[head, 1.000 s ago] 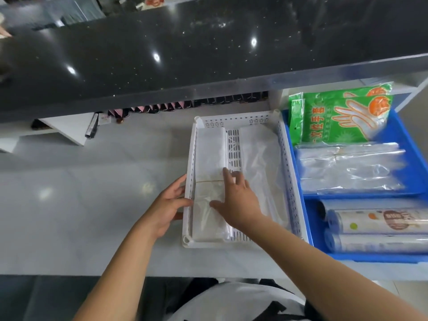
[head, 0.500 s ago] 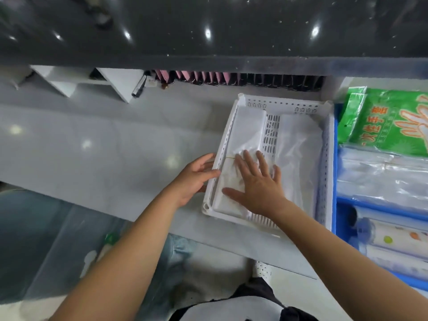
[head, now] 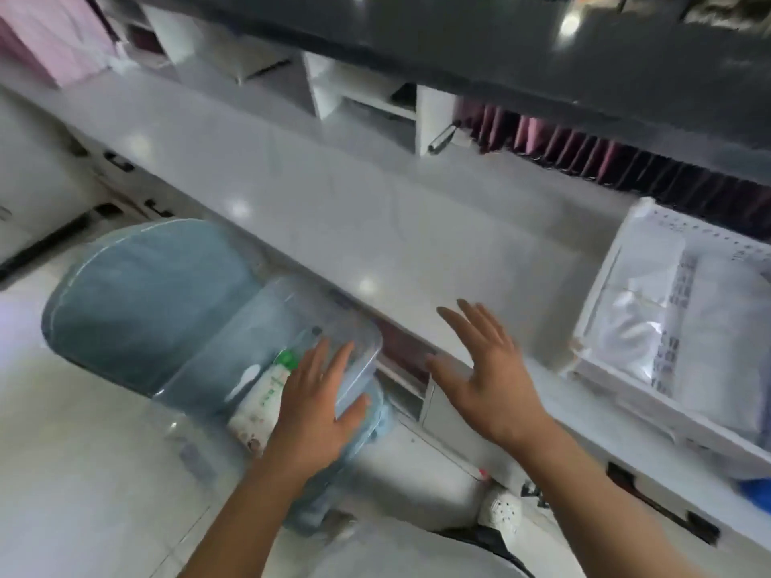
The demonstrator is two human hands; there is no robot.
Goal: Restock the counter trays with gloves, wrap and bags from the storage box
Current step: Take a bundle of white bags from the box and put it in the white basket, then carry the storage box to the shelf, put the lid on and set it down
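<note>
A clear plastic storage box (head: 292, 327) sits low on a blue seat, just below the counter edge. Inside it lies a white packet with green print (head: 267, 390). My left hand (head: 321, 402) reaches over the box's near right corner with straight fingers and holds nothing. My right hand (head: 484, 369) hovers open in the air in front of the counter edge, fingers spread. The white perforated tray (head: 592, 323) stands on the counter at the right with clear plastic bags (head: 651, 323) in it. The picture is blurred by motion.
A blue chair back (head: 137, 294) stands left of the box. The grey counter (head: 333, 210) runs diagonally, with white shelf dividers (head: 429, 114) and pink folders (head: 584, 148) behind it under a dark upper ledge. My white shoe (head: 500, 511) is on the pale floor.
Both hands have left the white tray and swung left and down. The view has turned to the storage box on the chair. The blue tray has dropped out of sight.
</note>
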